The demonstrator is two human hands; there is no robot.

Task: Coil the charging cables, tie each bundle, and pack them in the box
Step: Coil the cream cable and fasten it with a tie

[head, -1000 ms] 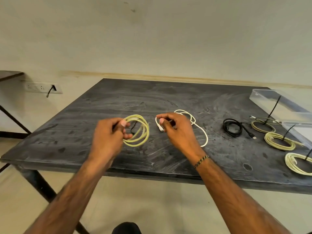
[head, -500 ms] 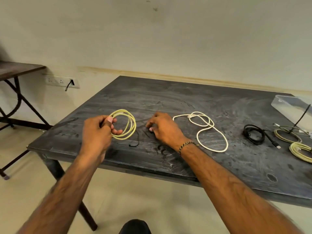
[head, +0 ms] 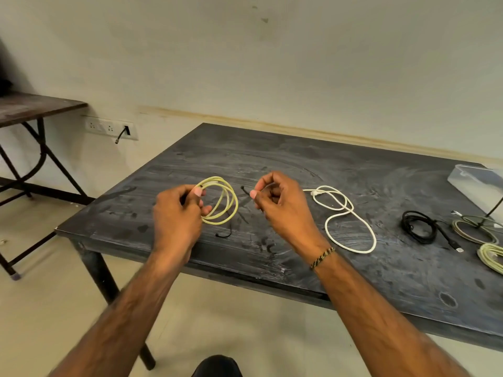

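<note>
The yellow coil is pinched above the table by the left hand, and the black tie, nipped in the right hand, should be wrapped tightly around all loops together.

The coil in the left grip was pale yellow. Right of the right grip lay a white cable, then a black one, on a scuffed charcoal table.
</note>
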